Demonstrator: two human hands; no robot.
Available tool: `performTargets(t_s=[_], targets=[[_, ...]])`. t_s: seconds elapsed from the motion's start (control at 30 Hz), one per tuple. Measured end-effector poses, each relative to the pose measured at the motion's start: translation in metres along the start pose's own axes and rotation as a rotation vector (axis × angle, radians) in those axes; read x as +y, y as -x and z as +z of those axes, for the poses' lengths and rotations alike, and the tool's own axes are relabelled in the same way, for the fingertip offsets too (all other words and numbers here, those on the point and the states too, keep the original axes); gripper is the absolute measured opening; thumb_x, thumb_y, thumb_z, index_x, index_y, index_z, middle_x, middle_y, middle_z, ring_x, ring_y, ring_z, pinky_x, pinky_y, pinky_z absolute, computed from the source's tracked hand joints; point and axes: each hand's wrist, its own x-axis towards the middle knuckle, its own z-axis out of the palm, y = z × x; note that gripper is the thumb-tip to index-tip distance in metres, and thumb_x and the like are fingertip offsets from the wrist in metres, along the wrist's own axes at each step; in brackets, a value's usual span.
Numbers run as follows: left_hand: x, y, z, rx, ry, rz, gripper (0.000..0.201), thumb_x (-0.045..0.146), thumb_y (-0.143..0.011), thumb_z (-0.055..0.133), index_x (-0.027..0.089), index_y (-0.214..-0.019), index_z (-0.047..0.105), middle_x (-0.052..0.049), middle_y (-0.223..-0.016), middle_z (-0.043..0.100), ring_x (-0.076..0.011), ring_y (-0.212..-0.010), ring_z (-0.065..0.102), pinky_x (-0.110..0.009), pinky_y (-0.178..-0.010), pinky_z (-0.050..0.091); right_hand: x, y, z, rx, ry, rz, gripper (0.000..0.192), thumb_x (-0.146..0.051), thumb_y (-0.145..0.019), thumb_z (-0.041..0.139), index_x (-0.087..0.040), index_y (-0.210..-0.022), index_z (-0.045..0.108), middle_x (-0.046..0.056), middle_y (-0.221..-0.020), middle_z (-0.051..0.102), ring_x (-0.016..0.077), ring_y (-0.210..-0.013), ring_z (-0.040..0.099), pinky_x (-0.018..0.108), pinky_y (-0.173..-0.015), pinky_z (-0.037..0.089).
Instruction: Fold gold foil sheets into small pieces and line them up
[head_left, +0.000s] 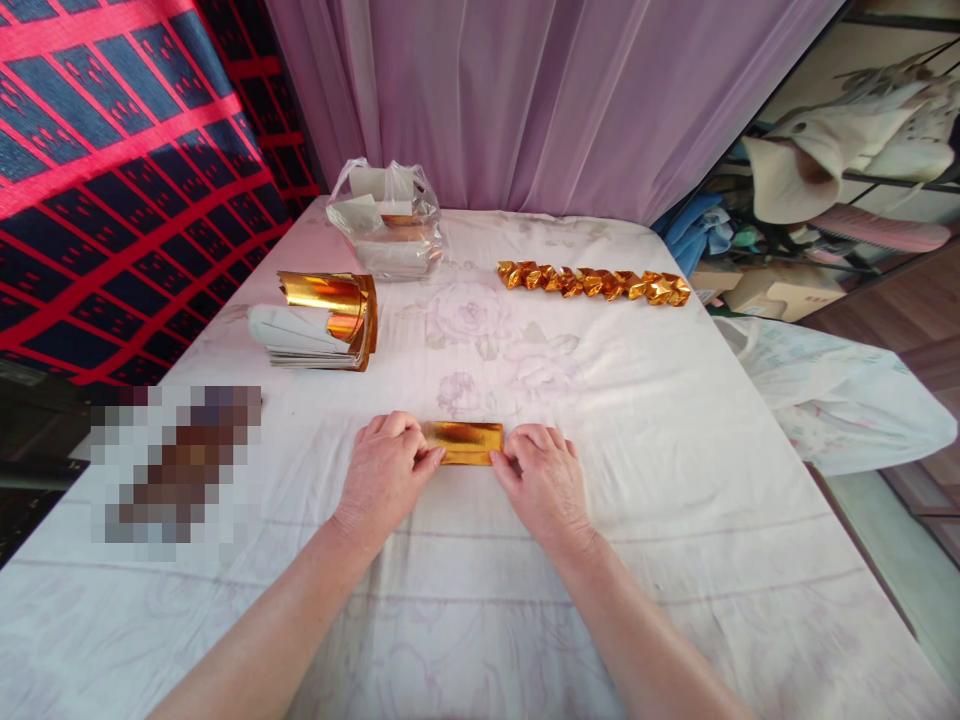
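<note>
The step in hand appears to be creasing: a strip of gold foil paper (472, 443) lies flat on the counter (675, 430) between the person's two hands, in front of the body. The left hand (382, 470) has its fingers curled and its thumb laid over the strip's left end, pinching it. The right hand (544, 480), curled too, grips the near right corner with the thumb. The next move seems to call for even pressure along the near edge, both ends kept level so that the fold runs straight.

Counted, there are two hands, one strip between them, one curved stack of gold foil sheets (319, 290) with white backs at the far left, one clear plastic bag (397, 255) behind it, and one row of folded gold foil pieces (592, 281) at the far right; its pieces press together too closely to count, as do the stack's sheets
</note>
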Motion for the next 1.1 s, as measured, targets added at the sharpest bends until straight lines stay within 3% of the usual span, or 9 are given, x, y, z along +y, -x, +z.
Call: performTargets(t_s=[0.83,1.1], targets=[[0.0046,-0.0031,-0.0048,-0.078,0.003,-0.078,0.026,0.027,-0.083,0.071,0.019,-0.062,0.059,-0.003,-0.088,0.064,-0.0224,-0.089,0.058,-0.039,-0.079,0.043,0.0014,0.0004,0.0029,0.041,-0.035,0.017,0.018,-0.027,-0.088,0.064,-0.022,-0.071,0.059,0.002,-0.086,0.067,0.0198,-0.081,0.056,0.033,-0.073,0.033],[0.004,-0.0019,-0.0037,-0.071,-0.001,-0.076,0.026,0.028,-0.084,0.07,0.019,-0.062,0.06,-0.002,-0.088,0.064,-0.0221,-0.088,0.058,-0.039,-0.079,0.043,-0.0001,0.0011,0.001,0.022,-0.113,-0.016,0.006,-0.022,-0.091,0.06,-0.024,-0.086,0.063,0.002,-0.097,0.068,0.0209,-0.088,0.057,0.034,-0.076,0.036]])
